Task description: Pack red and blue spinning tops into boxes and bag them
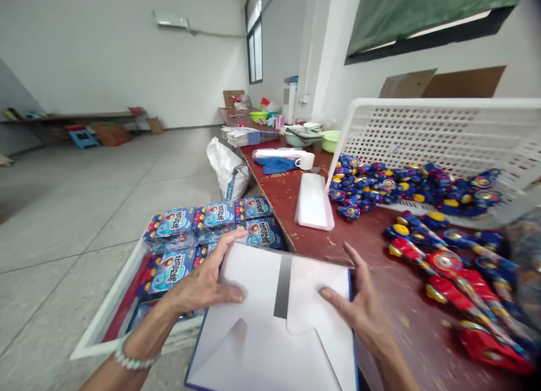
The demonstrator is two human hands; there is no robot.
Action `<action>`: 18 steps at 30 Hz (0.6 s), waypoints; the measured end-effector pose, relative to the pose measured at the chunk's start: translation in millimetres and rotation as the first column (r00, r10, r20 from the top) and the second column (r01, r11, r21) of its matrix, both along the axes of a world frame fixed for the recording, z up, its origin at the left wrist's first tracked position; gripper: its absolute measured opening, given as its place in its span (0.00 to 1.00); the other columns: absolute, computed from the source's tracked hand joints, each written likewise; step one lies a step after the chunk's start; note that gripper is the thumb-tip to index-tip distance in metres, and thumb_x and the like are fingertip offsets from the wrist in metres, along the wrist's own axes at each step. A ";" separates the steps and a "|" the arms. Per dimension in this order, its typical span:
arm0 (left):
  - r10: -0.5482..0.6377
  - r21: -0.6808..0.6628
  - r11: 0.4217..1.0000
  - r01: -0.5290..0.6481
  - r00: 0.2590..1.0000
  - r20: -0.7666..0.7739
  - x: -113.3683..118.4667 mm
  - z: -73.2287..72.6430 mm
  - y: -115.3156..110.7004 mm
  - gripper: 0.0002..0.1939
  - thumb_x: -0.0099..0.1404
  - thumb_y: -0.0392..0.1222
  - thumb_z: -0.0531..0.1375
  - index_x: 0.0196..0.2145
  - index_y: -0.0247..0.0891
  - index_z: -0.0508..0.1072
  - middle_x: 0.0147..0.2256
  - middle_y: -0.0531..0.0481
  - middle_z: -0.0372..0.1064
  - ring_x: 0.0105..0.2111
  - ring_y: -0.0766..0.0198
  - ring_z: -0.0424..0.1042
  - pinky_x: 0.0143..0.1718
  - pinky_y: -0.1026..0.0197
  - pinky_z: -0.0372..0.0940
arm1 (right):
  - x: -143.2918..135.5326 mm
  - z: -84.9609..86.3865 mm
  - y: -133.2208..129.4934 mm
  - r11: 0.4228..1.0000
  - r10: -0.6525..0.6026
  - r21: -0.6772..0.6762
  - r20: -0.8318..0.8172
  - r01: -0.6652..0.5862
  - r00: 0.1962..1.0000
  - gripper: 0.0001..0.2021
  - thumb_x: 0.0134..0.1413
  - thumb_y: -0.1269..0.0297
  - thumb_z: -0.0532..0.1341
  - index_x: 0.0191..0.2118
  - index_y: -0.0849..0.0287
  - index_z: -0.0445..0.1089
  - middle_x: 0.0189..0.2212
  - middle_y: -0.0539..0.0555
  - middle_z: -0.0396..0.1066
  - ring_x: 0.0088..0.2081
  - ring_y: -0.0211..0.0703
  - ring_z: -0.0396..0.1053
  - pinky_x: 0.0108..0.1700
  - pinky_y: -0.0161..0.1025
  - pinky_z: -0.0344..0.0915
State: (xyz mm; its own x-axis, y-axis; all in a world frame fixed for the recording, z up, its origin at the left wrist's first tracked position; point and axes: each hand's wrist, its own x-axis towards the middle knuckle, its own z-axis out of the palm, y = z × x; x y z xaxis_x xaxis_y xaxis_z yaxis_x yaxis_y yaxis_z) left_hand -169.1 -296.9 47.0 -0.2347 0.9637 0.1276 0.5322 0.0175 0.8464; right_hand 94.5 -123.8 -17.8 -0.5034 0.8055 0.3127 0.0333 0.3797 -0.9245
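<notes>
A flat white cardboard piece (pixel 262 334) with blue edges, a grey strip and folded flaps lies between my hands, low in the middle of the view. My left hand (pixel 207 278), below a pale bead bracelet, grips its left side, thumb on the white face and fingers behind the far edge. On the right side my right hand (pixel 359 301) holds it too, thumb pressed on the face and fingers round the edge. Blue printed toy packages (pixel 173 267) sit in a white-rimmed crate (pixel 99 318) beyond my left hand.
On the red table (pixel 291 210), blue and red toy watches (pixel 443 261) lie at right, others spill from a tipped white basket (pixel 431 126). White sheets (pixel 314 202), a mug (pixel 305 161) and a blue cloth (pixel 276 164) lie farther back. A white sack (pixel 228 168) stands beside the table.
</notes>
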 end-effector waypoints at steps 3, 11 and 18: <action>0.095 0.126 0.988 -0.084 0.992 -0.081 14.9 -14.6 0.4 0.34 0.57 0.46 0.65 0.58 0.49 0.54 0.59 0.45 0.50 0.59 0.49 0.54 0.58 0.48 0.54 | -8.0 -0.1 7.7 0.964 0.031 0.266 -0.041 -0.019 0.999 0.25 0.54 0.61 0.66 0.57 0.49 0.62 0.45 0.55 0.68 0.47 0.50 0.67 0.50 0.47 0.64; 0.039 0.200 0.979 -0.048 0.998 0.050 19.4 -13.9 -12.3 0.13 0.63 0.48 0.53 0.39 0.41 0.72 0.56 0.44 0.54 0.59 0.47 0.53 0.57 0.44 0.51 | 21.0 10.6 -3.2 0.784 0.159 0.578 0.167 -0.227 0.973 0.20 0.58 0.70 0.53 0.54 0.46 0.67 0.57 0.55 0.62 0.60 0.56 0.55 0.56 0.59 0.59; 0.160 0.089 0.985 -0.149 0.978 -0.134 45.3 4.5 -11.6 0.06 0.63 0.39 0.57 0.40 0.43 0.69 0.54 0.46 0.54 0.60 0.54 0.53 0.60 0.49 0.51 | 28.9 23.9 25.3 0.825 0.165 0.424 0.453 -0.374 0.876 0.35 0.44 0.52 0.67 0.61 0.43 0.62 0.58 0.56 0.61 0.57 0.70 0.59 0.56 0.66 0.56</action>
State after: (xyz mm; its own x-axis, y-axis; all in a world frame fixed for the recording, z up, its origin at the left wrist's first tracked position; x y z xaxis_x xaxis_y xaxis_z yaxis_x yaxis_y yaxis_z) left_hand -123.8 -308.5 51.6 -0.3548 0.9028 0.2432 0.6413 0.0458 0.7659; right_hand 123.5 -98.5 6.1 -0.8376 0.4120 0.3588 0.1674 0.8187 -0.5493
